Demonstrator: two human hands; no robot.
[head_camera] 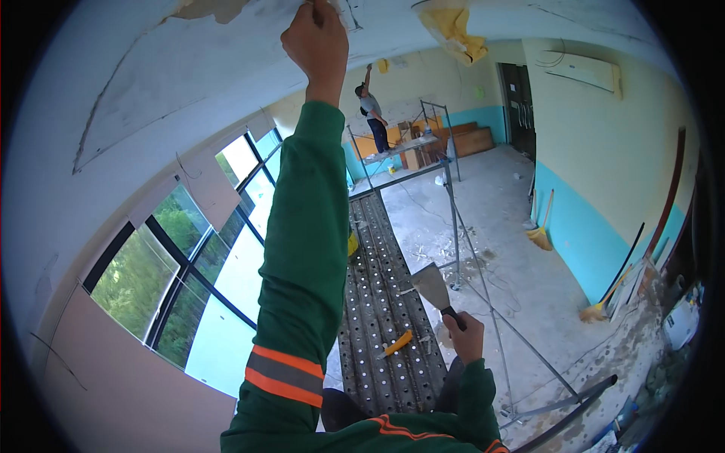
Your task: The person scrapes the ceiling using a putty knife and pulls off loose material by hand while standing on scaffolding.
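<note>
My left hand [318, 42] is raised to the white ceiling [170, 73], its fingers curled at the top edge of the view beside a patch of peeling coating [212, 8]. The fingertips are partly cut off, so whether they pinch anything cannot be told. Lower down, my right hand [468, 338] grips the black handle of a wide-bladed scraper [431, 287], blade pointing up and to the left. Beneath me runs a perforated metal scaffold plank [391, 379]. On it lies a utility knife with a yellow handle [398, 343], between my knees and the scraper.
A strip of yellowish coating [461, 34] hangs from the ceiling. Scaffold braces [487, 300] flank the plank on the right, above a debris-strewn floor [419, 221]. Windows [187, 260] line the left. Another person [372, 113] stands on a farther scaffold, one arm raised. Brooms [541, 235] lean right.
</note>
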